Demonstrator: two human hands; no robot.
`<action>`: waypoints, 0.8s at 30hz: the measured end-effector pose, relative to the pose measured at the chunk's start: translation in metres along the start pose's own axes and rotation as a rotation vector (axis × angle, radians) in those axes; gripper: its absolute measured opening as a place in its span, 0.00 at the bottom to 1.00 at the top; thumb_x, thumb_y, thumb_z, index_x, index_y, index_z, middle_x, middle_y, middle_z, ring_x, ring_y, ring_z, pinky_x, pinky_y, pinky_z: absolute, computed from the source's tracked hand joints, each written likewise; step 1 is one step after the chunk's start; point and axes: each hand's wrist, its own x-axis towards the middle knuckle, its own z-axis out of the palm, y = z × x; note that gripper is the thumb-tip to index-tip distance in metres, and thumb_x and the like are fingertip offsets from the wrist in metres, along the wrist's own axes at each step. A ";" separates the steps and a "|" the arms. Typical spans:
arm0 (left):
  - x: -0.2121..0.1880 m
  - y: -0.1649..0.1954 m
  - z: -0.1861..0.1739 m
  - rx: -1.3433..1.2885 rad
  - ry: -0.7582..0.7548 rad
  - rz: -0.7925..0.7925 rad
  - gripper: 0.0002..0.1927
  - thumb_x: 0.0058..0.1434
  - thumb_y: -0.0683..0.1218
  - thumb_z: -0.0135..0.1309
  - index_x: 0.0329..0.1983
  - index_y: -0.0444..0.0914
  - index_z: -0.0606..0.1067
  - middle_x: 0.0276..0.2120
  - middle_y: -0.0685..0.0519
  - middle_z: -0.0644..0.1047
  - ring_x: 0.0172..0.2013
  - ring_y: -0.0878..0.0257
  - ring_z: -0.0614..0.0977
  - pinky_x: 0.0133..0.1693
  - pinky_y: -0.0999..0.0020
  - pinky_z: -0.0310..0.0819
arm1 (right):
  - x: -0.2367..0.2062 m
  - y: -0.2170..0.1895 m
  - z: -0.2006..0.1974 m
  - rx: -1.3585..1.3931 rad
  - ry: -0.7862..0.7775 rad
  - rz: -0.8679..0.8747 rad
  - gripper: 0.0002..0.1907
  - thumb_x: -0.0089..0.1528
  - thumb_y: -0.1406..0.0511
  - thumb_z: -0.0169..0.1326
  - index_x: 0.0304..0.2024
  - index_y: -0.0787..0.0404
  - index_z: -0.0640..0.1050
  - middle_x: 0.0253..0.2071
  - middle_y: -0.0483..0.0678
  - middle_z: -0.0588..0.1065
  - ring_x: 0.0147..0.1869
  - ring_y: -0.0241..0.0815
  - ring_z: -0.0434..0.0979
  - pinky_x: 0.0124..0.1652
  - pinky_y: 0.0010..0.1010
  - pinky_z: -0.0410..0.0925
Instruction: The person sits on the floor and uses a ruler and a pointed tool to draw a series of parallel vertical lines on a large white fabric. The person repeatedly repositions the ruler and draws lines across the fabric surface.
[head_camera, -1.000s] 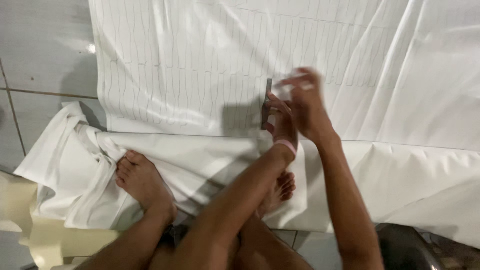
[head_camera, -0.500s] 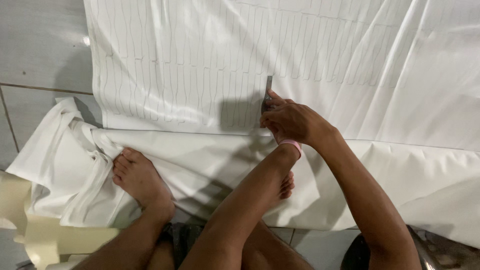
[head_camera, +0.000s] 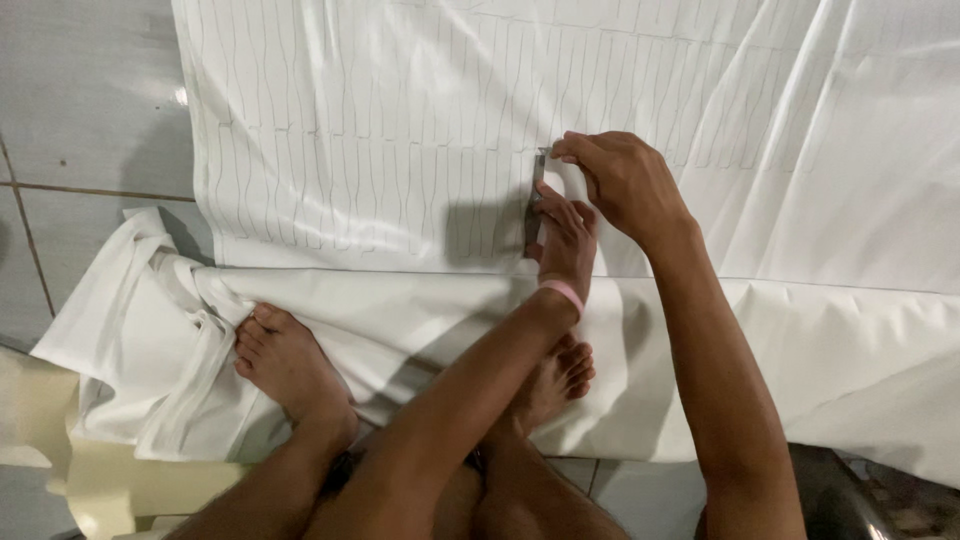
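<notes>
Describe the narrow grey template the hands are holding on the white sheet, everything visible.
The template is a slim, flat grey strip, metal or stiff card by its look. It lies flat on the white sheet, long axis pointing away from the person, in line with the rows of drawn outlines. The left hand presses its near end; the right hand covers its far end. Its exact outline is partly hidden.

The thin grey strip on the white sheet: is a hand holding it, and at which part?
Both hands press the thin grey strip flat on the white sheet. The left hand holds its lower part, the right hand its top end.
</notes>
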 end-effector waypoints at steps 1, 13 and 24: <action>0.000 -0.002 0.005 -0.108 0.085 -0.027 0.32 0.55 0.36 0.58 0.63 0.27 0.62 0.60 0.22 0.67 0.56 0.42 0.75 0.54 0.64 0.71 | 0.001 0.001 0.001 0.028 0.059 -0.036 0.11 0.65 0.72 0.59 0.49 0.57 0.80 0.36 0.49 0.80 0.40 0.49 0.81 0.40 0.40 0.74; -0.012 -0.055 0.069 -0.674 0.412 -0.008 0.21 0.58 0.45 0.60 0.54 0.36 0.73 0.61 0.50 0.71 0.50 0.53 0.77 0.48 0.56 0.72 | -0.019 0.001 0.006 0.107 0.120 0.039 0.13 0.66 0.75 0.55 0.51 0.57 0.79 0.46 0.49 0.82 0.44 0.49 0.82 0.42 0.39 0.76; -0.020 -0.103 0.068 -0.950 0.444 0.118 0.31 0.40 0.53 0.74 0.48 0.41 0.78 0.56 0.62 0.75 0.45 0.61 0.76 0.42 0.59 0.67 | -0.062 -0.009 0.046 0.121 0.295 0.172 0.14 0.68 0.76 0.53 0.54 0.58 0.78 0.53 0.48 0.82 0.44 0.45 0.84 0.38 0.33 0.78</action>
